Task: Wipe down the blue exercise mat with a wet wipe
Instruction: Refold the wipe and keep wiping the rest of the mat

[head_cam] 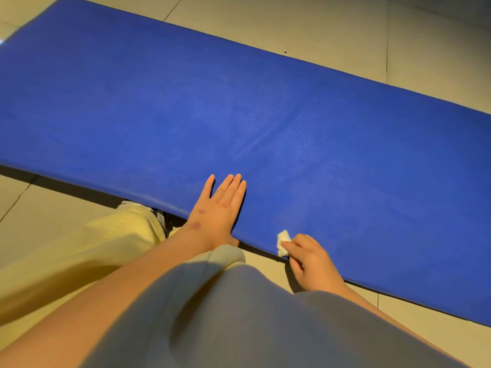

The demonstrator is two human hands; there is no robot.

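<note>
1. Blue foam exercise mat (265, 115): unrolled on the floor, running from upper left to lower right across most of the view. The surface shows a fine texture and a faint paler streak near the middle. Left of the hands, the near edge stands slightly off the floor, with shadow beneath it.
2. Beige tiled floor (345, 30): visible beyond the far edge of the mat and along the near edge, with thin grout lines.
3. Grey fabric garment (239, 314): worn by the person, filling the lower centre of the view.
4. Pale yellow trousers (79, 248): cover the leg at lower left, which reaches up to the near edge of the mat.
5. Left hand (216, 211): lies flat, palm down, on the mat just inside the near edge. The fingers are straight and close together, the little finger slightly apart. It holds nothing.
6. Right hand (310, 261): sits at the near edge of the mat, to the right of the left hand and apart from it. The fingers are curled, pinching the wipe.
7. White crumpled wet wipe (283, 241): bunched at the right hand's fingertips, touching the mat at its near edge.
8. Small dark speck (285, 52): on the floor, just beyond the far edge of the mat. Its nature cannot be told.
</note>
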